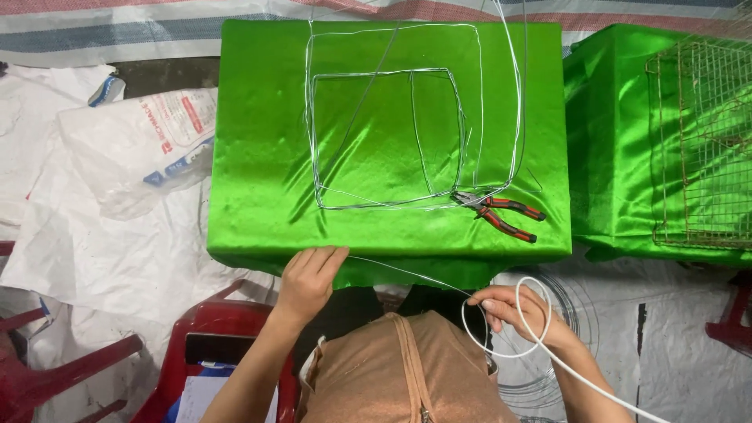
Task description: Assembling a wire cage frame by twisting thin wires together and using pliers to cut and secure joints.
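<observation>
A table draped in shiny green cloth fills the middle of the head view. On it lies a bent wire frame of nested square loops. Red-and-black pliers rest at its near right corner. My left hand sits at the table's near edge, fingers pinching the end of a thin straight wire. That wire runs right to my right hand, which grips it. A white cable loops around my right hand and trails off to the lower right.
A second green-covered table stands to the right, carrying a rusty wire mesh cage. White plastic sacks cover the floor at left. Red plastic chairs stand at lower left, and another red chair at right.
</observation>
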